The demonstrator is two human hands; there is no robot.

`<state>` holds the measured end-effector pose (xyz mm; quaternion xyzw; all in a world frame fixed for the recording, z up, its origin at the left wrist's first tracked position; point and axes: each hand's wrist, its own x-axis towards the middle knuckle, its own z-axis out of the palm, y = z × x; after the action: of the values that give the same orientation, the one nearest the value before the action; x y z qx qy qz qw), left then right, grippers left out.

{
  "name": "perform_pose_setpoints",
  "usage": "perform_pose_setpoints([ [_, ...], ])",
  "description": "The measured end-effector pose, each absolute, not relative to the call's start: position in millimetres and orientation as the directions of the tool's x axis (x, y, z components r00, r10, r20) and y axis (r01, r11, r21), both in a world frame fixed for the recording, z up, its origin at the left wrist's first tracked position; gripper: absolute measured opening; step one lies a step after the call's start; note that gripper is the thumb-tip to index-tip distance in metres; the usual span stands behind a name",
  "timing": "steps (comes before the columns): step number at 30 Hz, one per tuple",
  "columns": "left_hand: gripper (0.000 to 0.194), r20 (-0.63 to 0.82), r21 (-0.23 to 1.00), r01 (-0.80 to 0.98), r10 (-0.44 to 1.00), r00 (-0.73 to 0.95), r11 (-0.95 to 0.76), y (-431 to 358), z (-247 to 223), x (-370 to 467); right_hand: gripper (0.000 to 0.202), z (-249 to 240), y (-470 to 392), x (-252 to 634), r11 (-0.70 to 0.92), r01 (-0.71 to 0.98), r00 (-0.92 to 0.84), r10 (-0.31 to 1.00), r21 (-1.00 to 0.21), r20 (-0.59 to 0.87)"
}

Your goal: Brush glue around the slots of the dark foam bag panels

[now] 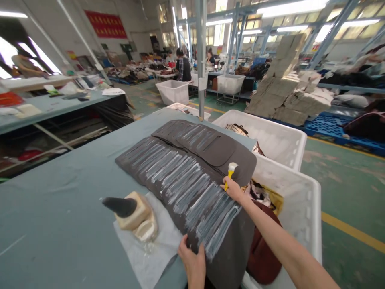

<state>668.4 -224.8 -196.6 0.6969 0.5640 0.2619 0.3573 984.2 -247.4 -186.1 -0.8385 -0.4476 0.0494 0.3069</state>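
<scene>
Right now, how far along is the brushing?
White streaks already cover much of the near grey row. The right hand holds a yellow brush; the left hand touches the near edge. Apparently left: the mostly bare front piece and the far row's unstreaked right end.

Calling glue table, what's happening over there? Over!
Right hand: gripping yellow brush. Left hand: at near edge of dark sheets, white streaks across. Cream container: off to the left, clear of both hands.
</scene>
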Motion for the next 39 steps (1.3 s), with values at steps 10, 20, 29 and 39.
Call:
perform_pose_setpoints([
  [10, 0.049, -0.126, 0.771, 0.637, 0.979, 0.158, -0.004, -224, -197, 674, 0.014, -192, -307, 980, -0.386, 0.59, 0.733, 0.625, -0.709, 0.269],
  [20, 0.046, 0.059, 0.602, 0.743, 0.945, 0.323, -0.291, -225, -191, 653, 0.025, -239, -355, 943, -0.538, 0.468, 0.811, 0.577, -0.701, 0.099],
  [29, 0.038, -0.117, 0.501, 0.84, 0.945, 0.305, -0.209, -236, -163, 669, 0.028, -241, -358, 944, -0.676, 0.445, 0.855, 0.516, -0.587, 0.054],
  [39, 0.058, -0.094, 0.704, 0.655, 0.879, 0.467, -0.273, -267, -171, 671, 0.03, -225, -371, 937, -0.789, 0.345, 0.9, 0.431, -0.508, -0.059],
])
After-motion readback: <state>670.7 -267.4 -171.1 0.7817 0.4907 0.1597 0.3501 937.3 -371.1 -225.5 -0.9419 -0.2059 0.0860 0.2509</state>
